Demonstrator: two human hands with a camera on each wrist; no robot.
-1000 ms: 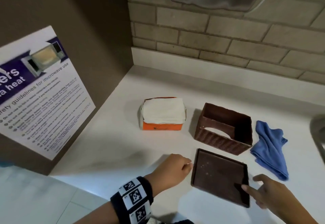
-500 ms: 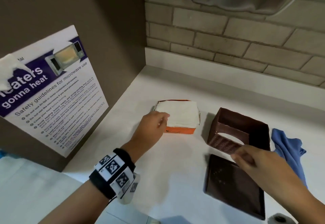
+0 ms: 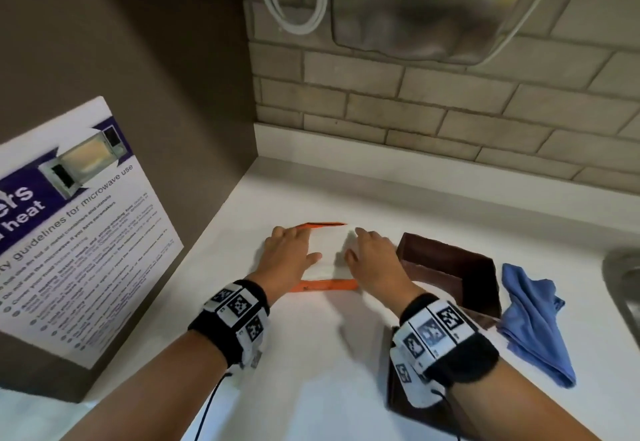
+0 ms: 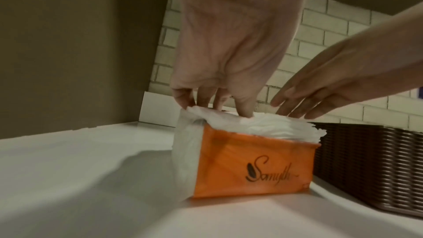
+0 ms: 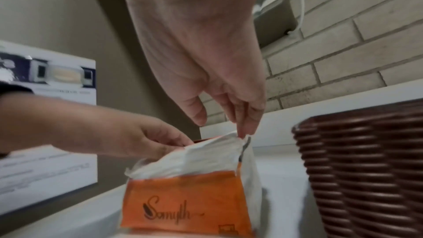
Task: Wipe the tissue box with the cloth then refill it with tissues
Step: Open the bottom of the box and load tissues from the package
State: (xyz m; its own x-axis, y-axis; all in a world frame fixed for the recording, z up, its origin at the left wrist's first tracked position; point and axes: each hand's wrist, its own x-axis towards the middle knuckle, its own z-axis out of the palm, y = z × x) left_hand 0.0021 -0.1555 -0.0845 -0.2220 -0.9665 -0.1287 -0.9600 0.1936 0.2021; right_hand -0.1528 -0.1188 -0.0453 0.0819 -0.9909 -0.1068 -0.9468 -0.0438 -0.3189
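An open orange tissue pack (image 3: 325, 285) holding a white tissue stack (image 3: 331, 248) lies mid-counter. My left hand (image 3: 294, 246) covers its left end. In the left wrist view the left hand (image 4: 215, 106) curls its fingers over that end and its thumb digs into the tissue stack (image 4: 263, 126). My right hand (image 3: 360, 250) is over the right end. In the right wrist view the right hand (image 5: 224, 126) touches the stack's top corner with straight fingertips, thumb apart. The empty brown woven tissue box (image 3: 450, 267) stands just right of the pack. The blue cloth (image 3: 533, 316) lies crumpled beyond it.
The box's flat brown lid (image 3: 393, 392) lies on the counter under my right wrist. A brown wall with a microwave safety poster (image 3: 69, 226) stands at the left. A brick wall with a metal dispenser (image 3: 426, 8) is behind. A sink rim (image 3: 623, 285) is far right.
Both hands moved up from beside the lid to the tissue pack. The left hand arrived first; the right crossed in front of the brown box to the pack's right end.
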